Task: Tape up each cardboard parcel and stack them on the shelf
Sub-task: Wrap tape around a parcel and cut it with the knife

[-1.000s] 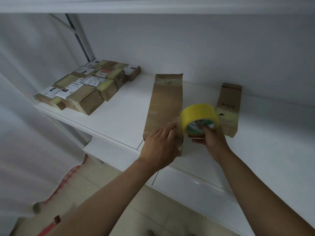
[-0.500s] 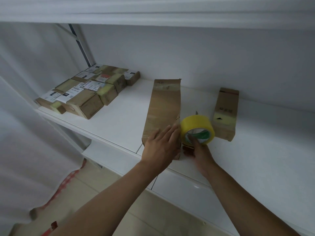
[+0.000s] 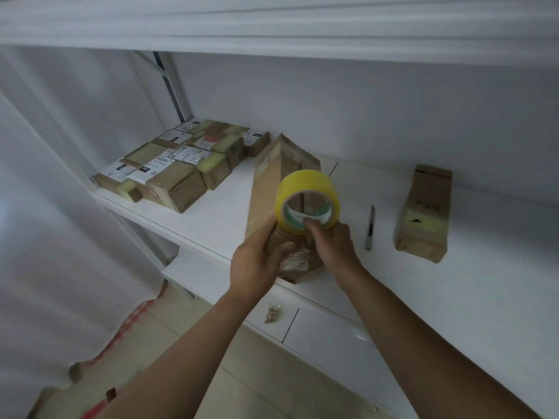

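A long brown cardboard parcel point(image 3: 272, 179) lies lengthwise on the white shelf point(image 3: 484, 297), tipped up on one long edge. My left hand point(image 3: 257, 261) grips its near end, by a crinkled patch of clear tape. My right hand point(image 3: 332, 243) holds a roll of yellow tape point(image 3: 307, 204) upright against the parcel, fingers inside the core. A second taped parcel point(image 3: 423, 213) lies flat at the right. A stack of several taped, labelled parcels point(image 3: 181, 161) fills the shelf's far left corner.
A utility knife point(image 3: 369, 226) lies on the shelf between the two parcels. A lower white ledge point(image 3: 317, 325) carries a small scrap of tape point(image 3: 273, 313). White curtain hangs at the left; an upper shelf board runs overhead.
The long parcel has been rolled from lying flat up onto one edge. My left hand shifted from its top to gripping its near end. The tape roll rose with my right hand.
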{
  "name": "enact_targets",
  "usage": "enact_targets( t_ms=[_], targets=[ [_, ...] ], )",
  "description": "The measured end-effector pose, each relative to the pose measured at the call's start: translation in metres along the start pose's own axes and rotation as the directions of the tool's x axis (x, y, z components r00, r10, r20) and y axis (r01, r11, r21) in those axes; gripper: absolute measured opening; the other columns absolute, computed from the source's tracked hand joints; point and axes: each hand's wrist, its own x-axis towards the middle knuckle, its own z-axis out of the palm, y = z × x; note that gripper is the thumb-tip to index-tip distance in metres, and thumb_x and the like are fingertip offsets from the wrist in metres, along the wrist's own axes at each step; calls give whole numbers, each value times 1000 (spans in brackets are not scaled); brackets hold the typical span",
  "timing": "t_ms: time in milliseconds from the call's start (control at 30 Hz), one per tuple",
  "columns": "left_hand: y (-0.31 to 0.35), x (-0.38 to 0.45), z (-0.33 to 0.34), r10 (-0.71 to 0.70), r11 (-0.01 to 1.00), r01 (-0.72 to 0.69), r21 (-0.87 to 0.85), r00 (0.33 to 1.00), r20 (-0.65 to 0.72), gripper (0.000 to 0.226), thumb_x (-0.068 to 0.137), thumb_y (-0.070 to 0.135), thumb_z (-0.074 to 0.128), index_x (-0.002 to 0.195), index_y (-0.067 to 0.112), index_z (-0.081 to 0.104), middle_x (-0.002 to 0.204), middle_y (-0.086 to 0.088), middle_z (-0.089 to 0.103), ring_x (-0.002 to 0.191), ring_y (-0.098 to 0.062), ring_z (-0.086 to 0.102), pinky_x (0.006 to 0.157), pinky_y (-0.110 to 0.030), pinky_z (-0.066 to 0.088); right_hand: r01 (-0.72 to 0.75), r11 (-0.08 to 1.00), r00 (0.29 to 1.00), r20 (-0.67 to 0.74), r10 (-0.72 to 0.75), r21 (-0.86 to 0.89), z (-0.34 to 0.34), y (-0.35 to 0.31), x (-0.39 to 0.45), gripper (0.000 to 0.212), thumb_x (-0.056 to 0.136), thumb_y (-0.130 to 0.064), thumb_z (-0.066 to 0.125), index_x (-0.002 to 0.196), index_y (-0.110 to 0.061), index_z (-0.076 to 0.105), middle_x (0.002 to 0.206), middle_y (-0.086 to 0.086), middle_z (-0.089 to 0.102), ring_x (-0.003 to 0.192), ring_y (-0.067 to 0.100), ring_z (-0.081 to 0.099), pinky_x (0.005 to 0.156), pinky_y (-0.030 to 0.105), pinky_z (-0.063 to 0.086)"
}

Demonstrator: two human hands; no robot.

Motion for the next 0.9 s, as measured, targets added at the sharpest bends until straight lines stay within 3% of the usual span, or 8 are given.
enact_targets(
  t_ms=[67,133,267,400,567,733,833,900],
  targets=[
    [-9,-8,1,-106,957,114,-266,993,45,43,92,38,68,130,40,49,123,18,59,111,-5,57,81,-7,44,69,925,995,-38,-90,-374,7,-13,-3,74,81,-73,48,129,-18,54,132,13,46,122,40,44,95,46,41],
    [-12,-16,9,-191,846,234,-479,972,137,40,93,35,64,128,36,45,127,17,56,119,-8,56,80,-9,49,141,762,984,4,-178,-632,11,-22,-9,58,91,-66,43,130,-22,49,136,12,39,125,41,35,98,49,37],
    [-5,-14,22,-229,652,314,-690,949,216,29,99,24,55,123,39,48,116,18,63,104,-1,64,79,-16,53,142,634,977,6,-212,-761,16,-24,-14,58,95,-64,34,130,-19,47,137,13,41,124,41,36,97,50,36],
    [-8,-8,35,-197,627,318,-711,948,251,31,103,19,51,127,38,49,119,9,68,108,-11,67,84,-24,55,153,580,956,-29,-292,-800,17,-22,-14,59,94,-63,38,126,-15,53,134,12,50,126,37,38,96,47,37],
    [-24,-5,41,-162,721,248,-647,968,189,34,99,34,53,132,30,52,117,3,70,106,-16,68,86,-32,56,258,638,929,4,-371,-726,2,-24,-9,45,101,-46,39,116,-8,56,102,12,61,94,33,61,68,32,39],
    [-34,-4,40,-73,909,138,-393,982,176,57,98,62,41,151,42,32,148,11,48,128,-7,53,102,-40,52,266,735,919,-66,-388,-624,-20,-12,-1,33,98,-37,48,111,-6,55,81,5,55,80,34,62,58,29,33],
    [-38,1,31,9,999,-4,-41,994,112,59,100,64,30,153,38,31,163,11,23,146,-12,28,107,-34,35,288,809,923,-75,-376,-512,-12,-10,-1,39,92,-41,59,115,-9,55,90,3,55,94,29,56,59,26,33],
    [-39,3,26,99,992,-107,67,989,115,61,100,63,25,149,31,40,158,9,35,139,-13,36,104,-32,41,266,817,938,-58,-342,-511,-6,-9,3,49,88,-44,66,122,-11,53,107,7,56,110,31,48,73,30,36]
  ],
)
